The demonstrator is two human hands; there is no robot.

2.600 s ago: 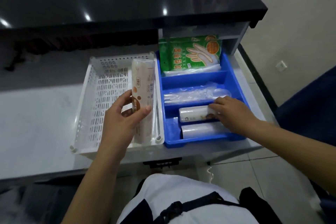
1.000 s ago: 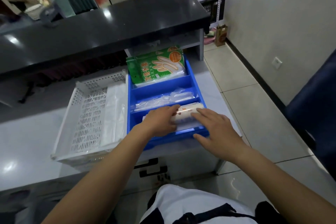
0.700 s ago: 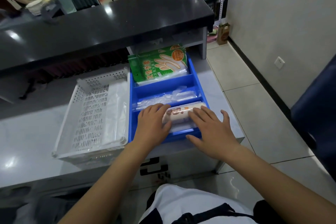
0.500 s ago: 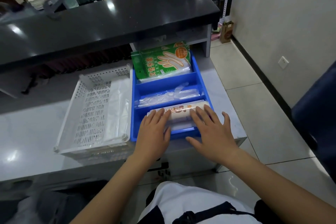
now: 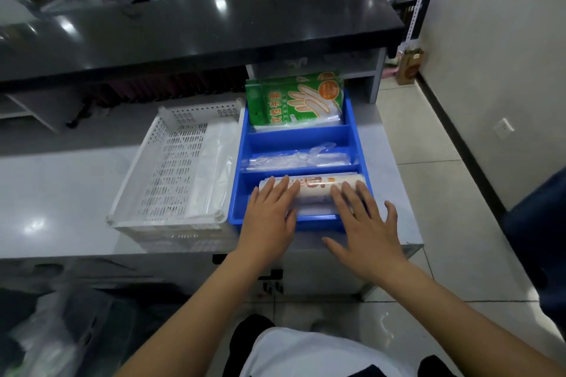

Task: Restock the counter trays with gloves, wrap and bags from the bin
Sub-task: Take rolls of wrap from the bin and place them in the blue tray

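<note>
The grey counter [image 5: 76, 190] carried everything, and the blue tray [image 5: 242, 162] serves as the landmark here. Touching the tray's left wall stood the white perforated basket [image 5: 171, 162], a clear bag sheet lying along its tray-side edge. Over the tray's far end hung the black upper counter [image 5: 199, 24]. Right of the tray the counter ended almost at once, with tiled floor [image 5: 428, 193] below.

Inside the tray, the far compartment held the green glove pack [image 5: 294, 101], the middle one clear bags [image 5: 294, 159], and the near one the printed wrap roll [image 5: 318, 185], lying crosswise on paler rolls.

The left hand [image 5: 269, 214] and right hand [image 5: 364, 223] both lay flat, fingers straight and spread, pressing the roll's two ends; neither gripped it.

Judging by that, the step was seating the roll. Even, downward pressure from both palms would have settled it level between divider and near wall. A forward shove risked sliding the tray; sideways room was tight, so withdrawing the hands straight back looked safest.
</note>
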